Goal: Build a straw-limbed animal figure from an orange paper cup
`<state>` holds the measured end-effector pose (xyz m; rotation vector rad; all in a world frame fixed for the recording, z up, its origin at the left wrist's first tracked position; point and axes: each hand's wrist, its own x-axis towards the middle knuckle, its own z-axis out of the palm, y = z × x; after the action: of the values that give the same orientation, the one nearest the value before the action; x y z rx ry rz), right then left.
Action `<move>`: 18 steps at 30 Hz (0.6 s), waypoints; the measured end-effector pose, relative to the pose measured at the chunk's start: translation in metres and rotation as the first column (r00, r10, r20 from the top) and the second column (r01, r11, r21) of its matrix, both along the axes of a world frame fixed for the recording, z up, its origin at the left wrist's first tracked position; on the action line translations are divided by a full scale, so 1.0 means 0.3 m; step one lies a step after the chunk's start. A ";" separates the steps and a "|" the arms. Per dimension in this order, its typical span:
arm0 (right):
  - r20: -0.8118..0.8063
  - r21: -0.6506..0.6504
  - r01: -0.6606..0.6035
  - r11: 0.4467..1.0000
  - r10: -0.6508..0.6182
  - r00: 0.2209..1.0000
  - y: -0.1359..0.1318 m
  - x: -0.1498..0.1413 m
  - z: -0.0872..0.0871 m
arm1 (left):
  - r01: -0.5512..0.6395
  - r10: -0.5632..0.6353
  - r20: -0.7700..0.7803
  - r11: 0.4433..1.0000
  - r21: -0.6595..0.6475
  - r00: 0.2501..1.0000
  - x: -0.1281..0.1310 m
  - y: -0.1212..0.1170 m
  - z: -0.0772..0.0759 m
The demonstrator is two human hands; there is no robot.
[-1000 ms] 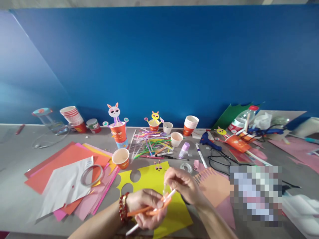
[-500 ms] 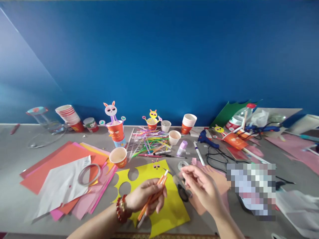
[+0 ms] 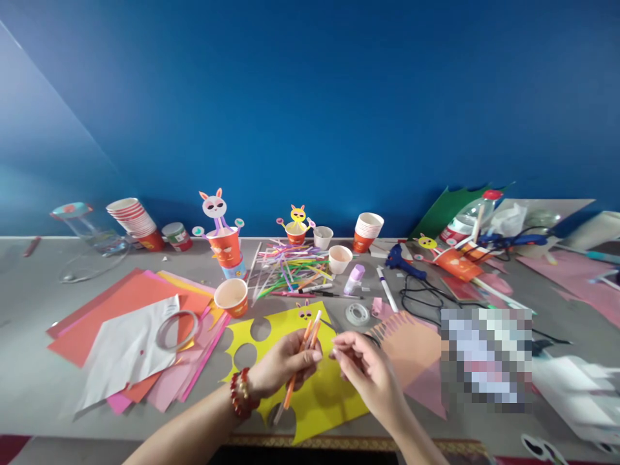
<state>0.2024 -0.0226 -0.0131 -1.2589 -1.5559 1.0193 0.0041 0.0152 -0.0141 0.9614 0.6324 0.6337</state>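
My left hand, a beaded bracelet at its wrist, is closed around a few thin orange and white straws held at a slant. Just to its right, my right hand has its thumb and forefinger pinched close together, level with the straws but apart from them. Whatever sits in that pinch is too small to make out. Beneath both hands lies a yellow paper sheet with round holes cut out. Black scissors handles are mostly hidden behind my right hand.
A tape roll, glue stick and pile of coloured straws lie ahead. Coloured papers spread leftward; a paper cup stands beside them. A blue glue gun with a looping cord lies right.
My right hand has moved left and down, closer to the straws, uncovering the tape roll. My left hand still grips the straws, now tilted more upright.
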 end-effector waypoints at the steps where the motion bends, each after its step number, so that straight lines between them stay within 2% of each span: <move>1: 0.011 0.021 -0.008 1.000 0.008 1.000 0.004 -0.006 0.011 | 0.003 -0.003 -0.005 1.000 0.002 1.000 -0.001 0.000 0.003; 6: 0.182 0.218 -0.037 0.975 -0.003 0.983 0.010 -0.019 0.061 | -0.024 0.024 0.002 0.999 -0.023 1.000 -0.002 -0.001 0.002; 8: 0.296 0.352 -0.089 0.932 -0.020 0.955 0.007 -0.024 0.066 | -0.046 0.047 0.018 0.998 -0.034 0.999 0.000 0.000 -0.001; 11: 0.414 0.520 -0.179 0.835 -0.063 0.908 0.001 -0.034 0.054 | -0.049 0.051 0.043 0.997 -0.059 0.998 0.001 0.000 -0.002; 13: 0.441 0.569 -0.201 0.798 -0.090 0.893 -0.001 -0.039 0.041 | -0.042 0.047 0.061 0.996 -0.082 0.997 0.003 -0.001 0.000; 18: 0.455 0.598 -0.210 0.774 -0.111 0.884 0.001 -0.041 0.030 | -0.104 0.111 0.068 0.989 -0.110 0.991 0.015 -0.013 0.007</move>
<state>0.1901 -0.0223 -0.0042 -1.0007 -2.0798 0.1358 0.0086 0.0113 -0.0120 0.8056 0.6491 0.7210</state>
